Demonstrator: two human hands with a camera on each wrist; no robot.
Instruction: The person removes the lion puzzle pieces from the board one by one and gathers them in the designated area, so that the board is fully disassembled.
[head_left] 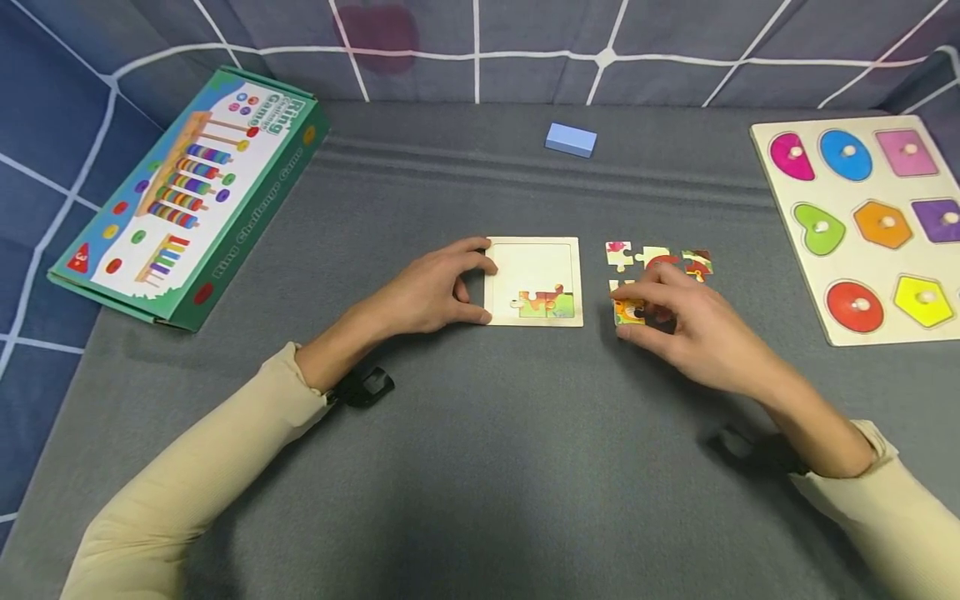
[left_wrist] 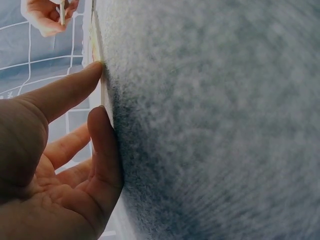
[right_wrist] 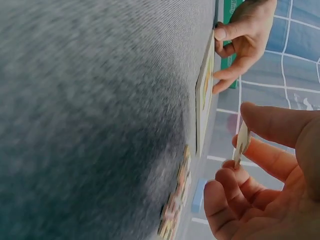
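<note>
My left hand point(head_left: 429, 287) holds the left edge of a square wooden puzzle tray point(head_left: 532, 258), thumb and fingers at its near and far corners. Two joined jigsaw pieces point(head_left: 546, 304) lie in the tray's lower right part. To the right of it, my right hand point(head_left: 682, 325) pinches an orange puzzle piece point(head_left: 628, 312) between thumb and fingers. The right wrist view shows this puzzle piece point(right_wrist: 242, 142) edge-on and raised off the cloth. Several loose pieces point(head_left: 618, 254) lie just beyond that hand, partly hidden by it.
A green Ring Challenge Game box point(head_left: 202, 192) lies at the back left. A small blue block point(head_left: 571, 140) sits near the back wall. On the right is a wooden board point(head_left: 847, 258) with colourful knobbed shapes. Grey cloth point(head_left: 480, 467) covers the table.
</note>
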